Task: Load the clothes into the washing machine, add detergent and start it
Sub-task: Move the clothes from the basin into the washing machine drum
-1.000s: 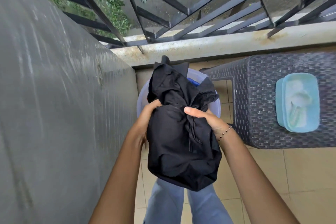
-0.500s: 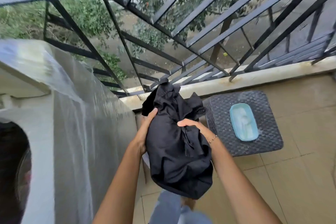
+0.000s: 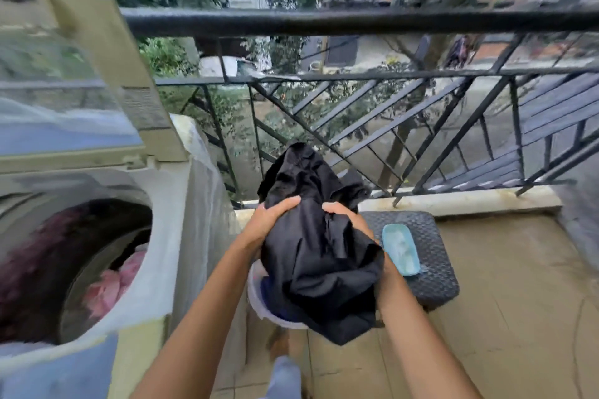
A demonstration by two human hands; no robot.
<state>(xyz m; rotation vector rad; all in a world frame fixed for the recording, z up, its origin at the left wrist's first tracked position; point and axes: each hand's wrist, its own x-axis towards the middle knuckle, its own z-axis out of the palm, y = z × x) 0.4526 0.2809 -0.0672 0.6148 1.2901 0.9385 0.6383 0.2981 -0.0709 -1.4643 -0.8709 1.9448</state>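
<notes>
A bunched black garment [image 3: 319, 256] hangs in the air between my two hands. My left hand [image 3: 270, 217] grips its left side near the top, and my right hand [image 3: 348, 215] grips its right side. The top-loading washing machine [image 3: 168, 236] stands at the left with its lid [image 3: 81, 100] raised. Pink clothes [image 3: 111, 285] lie inside its dark drum. Below the garment, a pale basin [image 3: 259, 300] holds something blue and is mostly hidden. A light blue lidded container [image 3: 400, 249] lies on a dark woven stool [image 3: 431, 256] to the right.
A black metal railing [image 3: 356, 21] runs across the balcony's far side above a concrete kerb [image 3: 453, 199]. Beige floor tiles [image 3: 505, 301] stretch to the right. A grey wall [image 3: 580, 210] shows at the far right edge. My trouser leg [image 3: 285, 377] is below.
The view has swung up and left, bringing the machine's open drum and lid into sight. Both hands have lifted the black garment higher above the basin and keep their grip.
</notes>
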